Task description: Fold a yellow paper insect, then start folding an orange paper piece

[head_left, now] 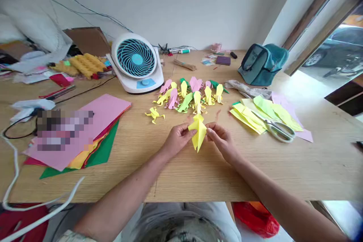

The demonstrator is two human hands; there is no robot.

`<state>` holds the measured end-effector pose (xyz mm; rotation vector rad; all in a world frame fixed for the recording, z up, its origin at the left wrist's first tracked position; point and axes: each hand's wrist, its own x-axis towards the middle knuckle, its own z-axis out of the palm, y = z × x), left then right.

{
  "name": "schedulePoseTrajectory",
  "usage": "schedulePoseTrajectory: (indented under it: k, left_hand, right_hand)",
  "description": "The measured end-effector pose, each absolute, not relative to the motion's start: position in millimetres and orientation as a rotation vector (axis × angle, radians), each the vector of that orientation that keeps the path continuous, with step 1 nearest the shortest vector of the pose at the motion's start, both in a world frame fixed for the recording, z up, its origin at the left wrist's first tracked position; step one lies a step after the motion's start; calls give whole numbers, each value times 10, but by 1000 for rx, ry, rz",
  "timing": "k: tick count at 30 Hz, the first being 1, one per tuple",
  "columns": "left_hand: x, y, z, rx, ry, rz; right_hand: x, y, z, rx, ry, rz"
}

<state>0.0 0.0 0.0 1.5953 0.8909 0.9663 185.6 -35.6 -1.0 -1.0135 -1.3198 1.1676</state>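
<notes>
Between my two hands, over the front middle of the wooden table [136, 181], is a yellow folded paper figure [199, 132] with a long point toward me. My left hand [181, 138] pinches its left edge between thumb and fingers. On the other side, my right hand [219, 138] grips the right edge the same way. Just beyond lie several folded paper figures [185, 102] in pink, yellow and green, grouped closely. One small yellow folded figure [154, 114] sits apart from them, to the left.
A fan [137, 60] stands behind, left of the figures. Coloured paper sheets [110, 106] lie stacked at left. Scissors [279, 130] rest on yellow and green paper pieces [249, 117] at right. A teal bag [262, 64] is at the back right, and a white cable [51, 215] crosses the lower left.
</notes>
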Motion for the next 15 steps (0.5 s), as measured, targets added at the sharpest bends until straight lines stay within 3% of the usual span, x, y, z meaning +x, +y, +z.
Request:
schedulePoseTrajectory:
  k: [15]
  left_hand:
    - [-28, -74, 134, 1521, 870, 933]
  right_hand:
    - [1848, -347, 22, -1084, -1293, 1177]
